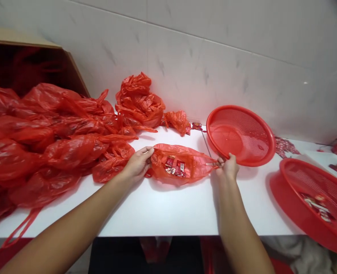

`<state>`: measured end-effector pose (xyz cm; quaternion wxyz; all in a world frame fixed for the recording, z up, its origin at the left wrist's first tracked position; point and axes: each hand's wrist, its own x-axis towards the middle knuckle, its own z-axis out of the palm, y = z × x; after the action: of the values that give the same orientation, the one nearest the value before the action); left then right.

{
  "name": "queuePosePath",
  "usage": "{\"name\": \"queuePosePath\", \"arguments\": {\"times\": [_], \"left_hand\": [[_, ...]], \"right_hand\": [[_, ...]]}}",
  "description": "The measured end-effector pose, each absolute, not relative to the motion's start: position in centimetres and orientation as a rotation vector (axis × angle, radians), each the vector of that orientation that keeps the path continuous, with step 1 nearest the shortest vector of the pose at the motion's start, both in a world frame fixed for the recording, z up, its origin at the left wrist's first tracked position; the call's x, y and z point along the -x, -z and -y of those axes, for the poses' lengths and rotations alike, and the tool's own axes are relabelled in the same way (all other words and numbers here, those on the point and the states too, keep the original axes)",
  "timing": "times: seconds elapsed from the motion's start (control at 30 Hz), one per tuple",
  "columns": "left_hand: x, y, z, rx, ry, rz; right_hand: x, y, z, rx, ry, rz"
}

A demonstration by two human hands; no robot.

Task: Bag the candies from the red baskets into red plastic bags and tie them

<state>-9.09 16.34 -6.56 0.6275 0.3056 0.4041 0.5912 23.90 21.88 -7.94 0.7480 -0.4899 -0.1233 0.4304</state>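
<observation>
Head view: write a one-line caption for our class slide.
Left hand and right hand hold open a red plastic bag with small wrapped packets inside, above a white table.

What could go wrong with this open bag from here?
The thin red plastic bag might tear where the left hand and right hand pinch its ends. Its small wrapped packets could spill, since its mouth gapes open.
</observation>
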Motion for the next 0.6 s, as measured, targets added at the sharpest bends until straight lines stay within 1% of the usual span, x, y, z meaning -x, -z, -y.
{"name": "queuePosePath", "arguments": {"times": [0.3,0.47,0.6], "left_hand": [[8.9,5.8,-15.7,-0.825,-1.359,-0.942],[8.6,6.2,-15.3,-0.975,-1.317,-0.968],[8.3,6.5,-14.8,-1.129,-1.433,-1.039]], "right_hand": [[-23.8,7.7,-21.9,1.093,-1.02,0.241],[-23.2,7.1,-21.5,1.103,-1.033,0.282],[-23.1,7.1,-20.2,1.134,-1.03,0.387]]}}
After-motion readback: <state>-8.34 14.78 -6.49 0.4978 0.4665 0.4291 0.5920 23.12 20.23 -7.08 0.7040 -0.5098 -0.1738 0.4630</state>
